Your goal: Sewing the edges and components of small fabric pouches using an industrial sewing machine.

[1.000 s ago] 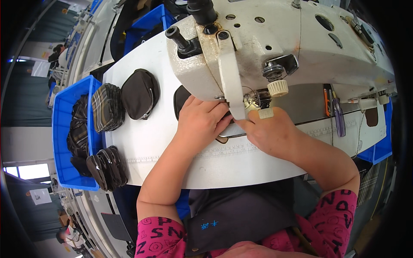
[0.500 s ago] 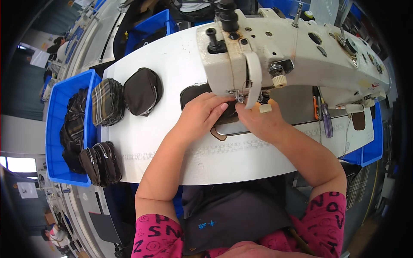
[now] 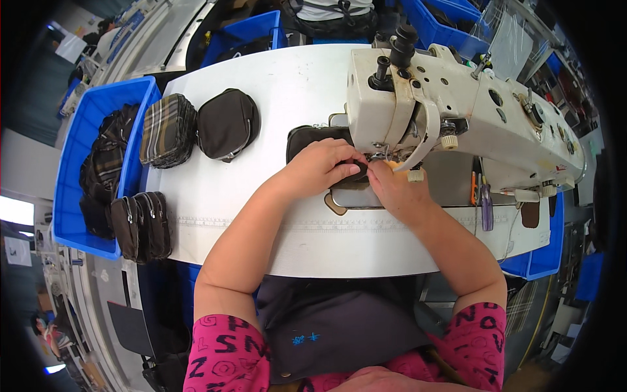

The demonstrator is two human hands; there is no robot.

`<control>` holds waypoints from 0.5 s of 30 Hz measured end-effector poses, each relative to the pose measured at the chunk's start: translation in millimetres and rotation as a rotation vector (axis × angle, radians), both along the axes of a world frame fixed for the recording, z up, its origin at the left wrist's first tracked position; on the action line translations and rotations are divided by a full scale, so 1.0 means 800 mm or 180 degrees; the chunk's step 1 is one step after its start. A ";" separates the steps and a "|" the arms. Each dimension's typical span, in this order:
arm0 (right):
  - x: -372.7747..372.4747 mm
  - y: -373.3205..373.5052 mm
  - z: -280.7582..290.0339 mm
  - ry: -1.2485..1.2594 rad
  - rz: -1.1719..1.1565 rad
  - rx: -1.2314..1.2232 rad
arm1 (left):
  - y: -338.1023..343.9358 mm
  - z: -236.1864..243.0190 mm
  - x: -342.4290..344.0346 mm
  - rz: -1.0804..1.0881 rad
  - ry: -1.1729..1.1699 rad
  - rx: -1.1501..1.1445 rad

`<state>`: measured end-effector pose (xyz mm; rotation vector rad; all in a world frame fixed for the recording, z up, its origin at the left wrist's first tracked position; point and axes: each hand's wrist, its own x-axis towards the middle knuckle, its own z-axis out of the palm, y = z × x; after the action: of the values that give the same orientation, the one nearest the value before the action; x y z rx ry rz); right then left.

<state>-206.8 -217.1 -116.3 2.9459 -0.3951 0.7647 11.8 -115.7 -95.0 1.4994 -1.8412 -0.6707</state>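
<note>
Blue bin (image 3: pixel 132 155) of dark fabric (image 3: pixel 106 163), left hand (image 3: pixel 319 168), right hand (image 3: pixel 400 191) gripping brown pouch (image 3: pixel 310 136)

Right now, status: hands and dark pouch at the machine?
Left hand on dark pouch. Right hand at its right edge. Sewing machine hides part of it.

The view draws back, so the sewing machine (image 3: pixel 470 98) now sits farther right and looks smaller, with more of the dark pouch (image 3: pixel 311 136) showing. The left hand's (image 3: pixel 320 168) fingers, flatter before, now bend, thumb against the dark pouch
</note>
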 end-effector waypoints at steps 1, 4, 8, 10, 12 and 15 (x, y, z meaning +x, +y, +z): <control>0.003 -0.001 0.002 -0.0162 0.0052 0.0119 | -0.001 -0.002 -0.001 0.0075 -0.0049 -0.0047; 0.004 -0.002 0.004 -0.0281 0.0123 0.0167 | -0.003 -0.006 -0.003 0.0182 -0.0056 -0.0109; 0.005 -0.003 0.000 -0.0325 0.0140 0.0031 | -0.005 -0.010 -0.004 0.0223 -0.0055 -0.0162; 0.007 -0.002 -0.001 -0.0318 0.0116 0.0049 | -0.004 -0.012 -0.003 0.0201 -0.0022 -0.0177; 0.006 -0.003 -0.004 -0.0317 0.0076 0.0070 | -0.005 -0.012 -0.004 0.0188 -0.0095 -0.0195; 0.002 -0.005 -0.011 -0.0139 0.0206 -0.0022 | -0.005 -0.008 -0.003 0.0117 -0.0104 -0.0188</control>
<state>-205.4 -220.9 -125.4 2.9531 -0.3009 0.8376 9.3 -120.0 -101.2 1.5102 -1.8375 -0.5728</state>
